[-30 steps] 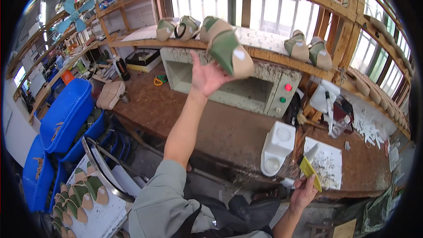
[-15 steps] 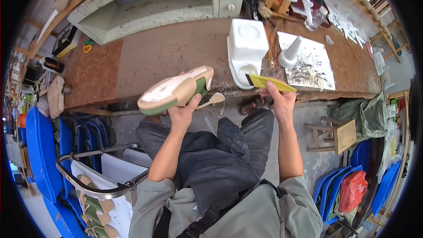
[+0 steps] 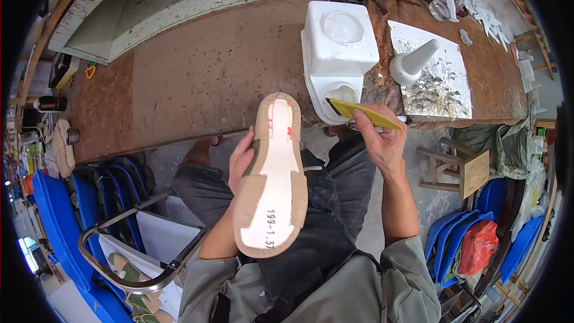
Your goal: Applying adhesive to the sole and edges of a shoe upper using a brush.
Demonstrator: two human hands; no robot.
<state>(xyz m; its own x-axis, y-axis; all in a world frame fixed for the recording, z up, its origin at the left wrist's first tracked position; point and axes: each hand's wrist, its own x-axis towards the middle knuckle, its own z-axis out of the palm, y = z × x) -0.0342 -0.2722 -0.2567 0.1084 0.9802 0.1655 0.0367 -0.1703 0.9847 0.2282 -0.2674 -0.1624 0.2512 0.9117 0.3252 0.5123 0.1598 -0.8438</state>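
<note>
A beige and green shoe upper [image 3: 276, 170], pulled over a last, rests in my left hand [image 3: 240, 160], whose fingers wrap its left side. Its pale underside with a white insole faces up. My right hand [image 3: 382, 137] grips a flat yellow-handled brush [image 3: 369, 116]. The brush's dark tip is at the front opening of a white plastic dispenser [image 3: 341, 42] on the bench. Whether the tip touches liquid inside cannot be made out.
The brown workbench [image 3: 209, 78] runs across in front of me. A white cone-shaped bottle [image 3: 412, 63] stands on a stained paper sheet [image 3: 439, 93] at right. A metal-railed cart [image 3: 140, 284] with shoe uppers is lower left; a wooden stool [image 3: 472, 173] stands right.
My left hand has turned the shoe from lying sideways to pointing lengthwise, its underside now facing me. My right hand keeps the brush by the dispenser opening. The view has tilted downward and closer.
</note>
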